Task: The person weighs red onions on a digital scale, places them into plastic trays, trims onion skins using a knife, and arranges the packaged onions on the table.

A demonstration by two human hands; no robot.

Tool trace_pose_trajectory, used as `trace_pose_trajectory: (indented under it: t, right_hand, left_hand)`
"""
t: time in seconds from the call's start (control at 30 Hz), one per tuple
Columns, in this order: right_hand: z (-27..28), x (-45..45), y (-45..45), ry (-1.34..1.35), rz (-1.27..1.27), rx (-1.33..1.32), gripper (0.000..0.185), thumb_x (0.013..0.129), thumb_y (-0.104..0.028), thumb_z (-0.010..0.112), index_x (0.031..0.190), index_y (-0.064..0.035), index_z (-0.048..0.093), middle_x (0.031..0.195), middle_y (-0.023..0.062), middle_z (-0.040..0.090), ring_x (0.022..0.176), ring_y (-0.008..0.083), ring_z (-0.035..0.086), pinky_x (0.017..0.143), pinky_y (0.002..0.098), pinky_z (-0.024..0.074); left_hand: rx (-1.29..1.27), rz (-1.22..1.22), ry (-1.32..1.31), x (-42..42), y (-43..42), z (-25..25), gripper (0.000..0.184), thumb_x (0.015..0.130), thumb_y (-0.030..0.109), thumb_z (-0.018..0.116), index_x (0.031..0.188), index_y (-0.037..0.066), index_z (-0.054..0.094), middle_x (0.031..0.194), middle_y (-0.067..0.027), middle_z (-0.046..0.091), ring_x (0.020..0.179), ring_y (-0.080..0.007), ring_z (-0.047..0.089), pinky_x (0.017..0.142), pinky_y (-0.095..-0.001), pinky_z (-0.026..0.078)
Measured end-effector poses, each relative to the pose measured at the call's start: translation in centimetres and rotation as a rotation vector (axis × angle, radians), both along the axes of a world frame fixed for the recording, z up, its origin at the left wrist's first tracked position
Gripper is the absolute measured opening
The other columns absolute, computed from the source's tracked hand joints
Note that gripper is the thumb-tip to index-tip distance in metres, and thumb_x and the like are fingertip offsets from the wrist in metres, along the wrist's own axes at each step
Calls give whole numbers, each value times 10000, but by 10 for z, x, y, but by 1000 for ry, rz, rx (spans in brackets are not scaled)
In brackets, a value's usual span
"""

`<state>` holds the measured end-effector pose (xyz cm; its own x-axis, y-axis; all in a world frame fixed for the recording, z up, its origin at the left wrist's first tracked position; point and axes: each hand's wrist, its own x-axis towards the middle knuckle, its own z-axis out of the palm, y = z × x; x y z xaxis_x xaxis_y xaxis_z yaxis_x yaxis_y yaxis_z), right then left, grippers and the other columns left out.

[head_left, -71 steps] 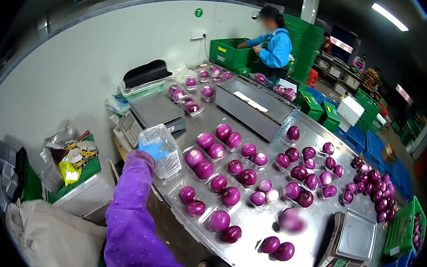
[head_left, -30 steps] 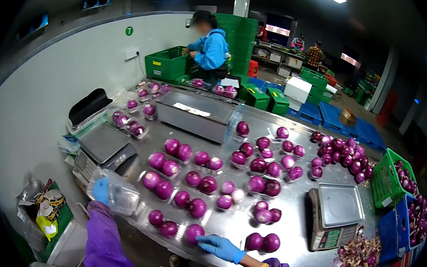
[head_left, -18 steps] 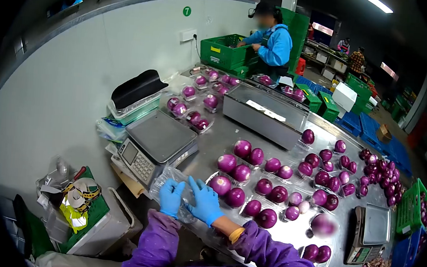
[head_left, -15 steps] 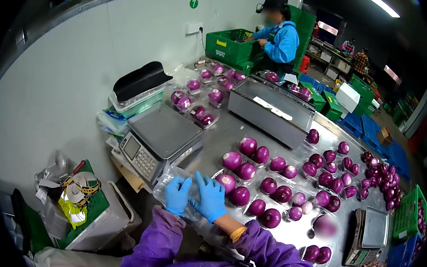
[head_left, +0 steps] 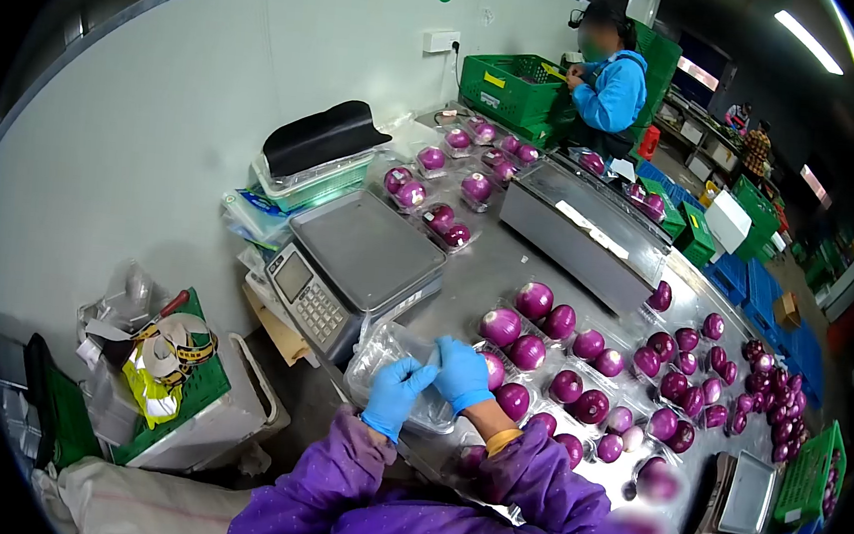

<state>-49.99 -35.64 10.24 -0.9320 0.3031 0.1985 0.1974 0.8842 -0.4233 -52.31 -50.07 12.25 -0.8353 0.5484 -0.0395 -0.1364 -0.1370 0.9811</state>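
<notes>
My left hand (head_left: 399, 395), in a blue glove, is closed in a pinch on a clear plastic tray (head_left: 376, 351). Beside it, my right hand (head_left: 465, 374), also gloved in blue, curls its fingers over the tray's right side, close to the left fingertips. The clear plastic spreads beneath both hands at the table's near edge; whether it is one tray or several nested together I cannot tell. Just right of my right hand, purple onions (head_left: 513, 400) sit in pairs in clear trays. A digital scale (head_left: 367, 262) stands beyond my left hand.
A grey metal box-shaped machine (head_left: 582, 234) crosses the table's middle. Loose onions (head_left: 773, 400) are heaped at right near a second scale (head_left: 737, 502) and a green crate (head_left: 814, 476). A co-worker in blue (head_left: 613, 89) stands by a green crate (head_left: 516, 91). A cluttered bin (head_left: 196, 420) is at left.
The view has shifted, so the table sits further right and lower. My hands have come together over the clear tray, the right fingers now curled. The co-worker's hands have risen from the crate.
</notes>
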Motion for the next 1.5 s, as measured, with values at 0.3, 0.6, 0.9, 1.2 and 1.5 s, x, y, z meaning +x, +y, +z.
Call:
trace_pose_trajectory:
  t: [0.3, 0.6, 0.9, 1.2, 1.5]
  right_hand:
    - [1, 8, 13, 63, -42, -271, 375, 718, -110, 646, 1074, -48, 546, 990, 210, 616, 939, 383, 600, 805, 427, 482]
    - [-12, 6, 22, 158, -20, -385, 218, 828, -58, 533, 1039, -68, 590, 856, 249, 629, 803, 395, 624, 693, 427, 481]
    - [-16, 3, 30, 182, 58, -311, 242, 795, -35, 547, 1033, -42, 590, 812, 232, 637, 766, 388, 630, 685, 430, 481]
    - [-85, -24, 129, 220, -132, -622, 219, 739, 73, 480, 902, 56, 626, 698, 82, 610, 623, 162, 557, 607, 319, 476]
    - [-21, -18, 42, 109, 45, -772, 183, 827, 30, 478, 943, 26, 619, 819, 124, 659, 753, 154, 570, 743, 289, 468]
  left_hand:
    - [54, -75, -106, 19, -10, 19, 189, 801, 128, 722, 719, 99, 555, 641, 85, 456, 567, -15, 384, 501, -197, 303]
    - [-25, -22, 105, 37, -25, 19, 228, 728, 28, 677, 719, 73, 454, 676, 59, 374, 640, -49, 345, 563, -227, 329]
    - [-24, 66, 158, 51, -27, 10, 251, 740, 0, 636, 690, 69, 399, 676, 54, 362, 648, -47, 354, 580, -223, 354]
    - [-37, 234, 316, 62, -94, 66, 275, 760, 34, 651, 636, 65, 407, 618, 49, 353, 616, -50, 349, 546, -236, 319]
    - [-418, 644, 648, 42, -139, 34, 587, 762, 136, 728, 1270, 26, 455, 1153, -106, 535, 1151, -237, 487, 1028, -357, 355]
